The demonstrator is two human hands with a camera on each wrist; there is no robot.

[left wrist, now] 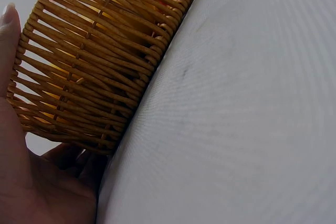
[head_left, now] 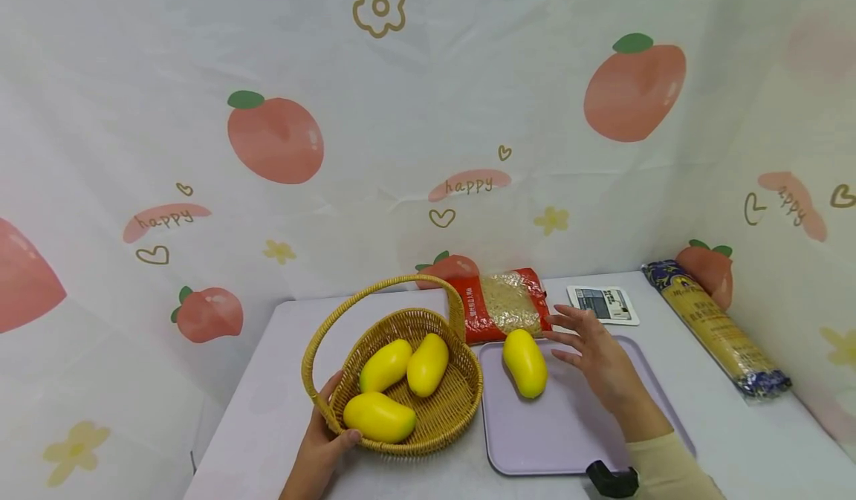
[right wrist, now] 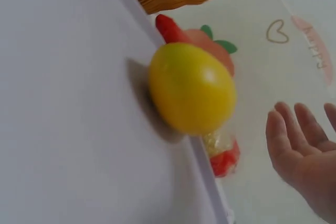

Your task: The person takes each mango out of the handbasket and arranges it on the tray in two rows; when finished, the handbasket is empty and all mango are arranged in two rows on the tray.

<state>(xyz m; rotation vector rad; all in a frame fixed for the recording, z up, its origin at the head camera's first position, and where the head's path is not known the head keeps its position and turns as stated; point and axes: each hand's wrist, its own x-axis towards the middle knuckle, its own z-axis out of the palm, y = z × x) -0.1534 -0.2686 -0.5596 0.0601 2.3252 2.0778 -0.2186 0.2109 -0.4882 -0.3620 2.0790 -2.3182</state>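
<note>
My left hand [head_left: 319,446] grips the near left rim of a round wicker basket [head_left: 449,411], with the thumb over the rim and the fingers around the outside. In the left wrist view the woven wall [left wrist: 105,61] fills the upper left, beside the thumb. Inside the basket lie three yellow mangoes, one near the front [head_left: 380,417] and two behind it. Another mango [head_left: 524,364] rests on the lilac tray [head_left: 568,433]. My right hand [head_left: 598,359] hovers just right of that mango, fingers spread and holding nothing; the right wrist view shows a gap between them.
Behind the tray lies a red bag of pale grains [head_left: 508,303]. A small white labelled pack [head_left: 604,304] is to its right. A long pack of noodles [head_left: 715,329] lies along the right side. A printed cloth [head_left: 401,114] hangs behind the table.
</note>
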